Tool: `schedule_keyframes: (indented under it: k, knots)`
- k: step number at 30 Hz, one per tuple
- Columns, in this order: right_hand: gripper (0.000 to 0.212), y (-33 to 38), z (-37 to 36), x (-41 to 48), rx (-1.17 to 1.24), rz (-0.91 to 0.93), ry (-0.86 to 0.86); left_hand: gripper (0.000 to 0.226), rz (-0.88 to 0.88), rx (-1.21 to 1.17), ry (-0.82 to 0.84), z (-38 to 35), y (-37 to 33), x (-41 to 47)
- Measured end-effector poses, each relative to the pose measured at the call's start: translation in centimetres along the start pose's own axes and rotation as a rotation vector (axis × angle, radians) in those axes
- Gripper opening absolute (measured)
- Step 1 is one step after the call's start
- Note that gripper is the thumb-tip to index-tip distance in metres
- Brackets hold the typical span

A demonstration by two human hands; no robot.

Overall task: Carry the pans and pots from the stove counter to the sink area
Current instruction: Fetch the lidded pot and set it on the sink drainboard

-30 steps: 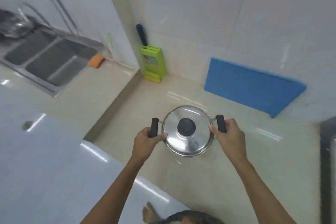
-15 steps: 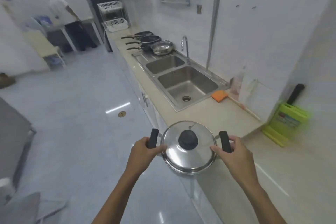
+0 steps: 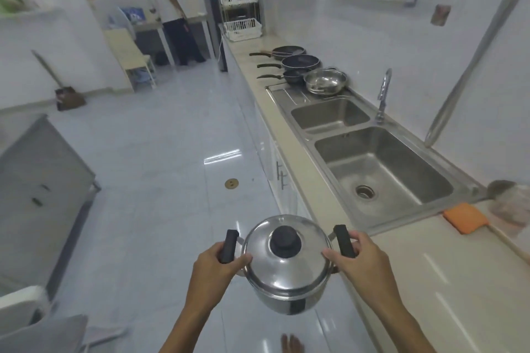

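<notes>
A person carries a lidded stainless steel pot [image 3: 286, 266] in the air over the tiled floor, just off the counter edge [image 3: 312, 180], short of the double sink [image 3: 381, 169]. The left hand [image 3: 213, 266] and right hand [image 3: 361, 259] each have their fingers clamped round a black side handle, thumbs resting on the lid rim, apparently to keep the lid seated and the load level. The pot sits nearly upright, knob up, its handle-to-handle axis running crosswise between the hands. Beyond the sink, three dark frying pans [image 3: 299, 61] and a steel pan [image 3: 325, 81] already stand together, suggesting where this pot belongs.
</notes>
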State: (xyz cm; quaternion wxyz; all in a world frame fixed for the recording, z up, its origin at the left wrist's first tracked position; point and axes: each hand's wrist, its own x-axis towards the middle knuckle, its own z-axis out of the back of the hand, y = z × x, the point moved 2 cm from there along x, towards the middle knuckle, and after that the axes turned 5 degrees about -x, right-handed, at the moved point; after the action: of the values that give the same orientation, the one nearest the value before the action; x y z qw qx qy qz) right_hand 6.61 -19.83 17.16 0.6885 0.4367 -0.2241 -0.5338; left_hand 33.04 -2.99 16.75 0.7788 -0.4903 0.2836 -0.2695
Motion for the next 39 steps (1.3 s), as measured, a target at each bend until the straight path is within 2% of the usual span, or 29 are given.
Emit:
schedule_keyframes:
  k: [5, 9, 17, 21, 24, 33, 39]
  knots:
    - [0.055, 4.3, -4.2, 11.1, -0.024, -0.036, 0.010, 0.038, 0.024, 0.009, -0.029, 0.7, -1.7, 12.0]
    - [0.051, 8.3, -6.1, 19.5, -0.042, -0.021, 0.009, 0.030, 0.015, 0.037, -0.021, 0.9, -4.0, 21.9]
    - [0.050, 14.3, -10.1, 36.9, -0.082, -0.014, -0.115, 0.022, -0.050, 0.032, 0.044, 0.1, -8.8, 42.7]
    - [0.048, 17.2, -12.8, 46.3, -0.088, -0.051, -0.184, 0.024, -0.098, 0.028, 0.133, -0.6, -11.0, 54.9]
    - [0.055, 20.2, -14.2, 52.1, -0.107, -0.112, -0.200, 0.023, -0.117, 0.039, 0.198, -0.9, -13.1, 63.0]
    - [0.067, 25.1, -17.0, 69.5, -0.083, -0.267, -0.312, 0.029, -0.237, 0.234, 0.382, -5.7, -19.1, 86.8]
    - [0.054, 23.9, -18.1, 81.5, -0.044, -0.307, -0.463, 0.032, -0.306, 0.293, 0.499, -12.5, -22.4, 100.9]
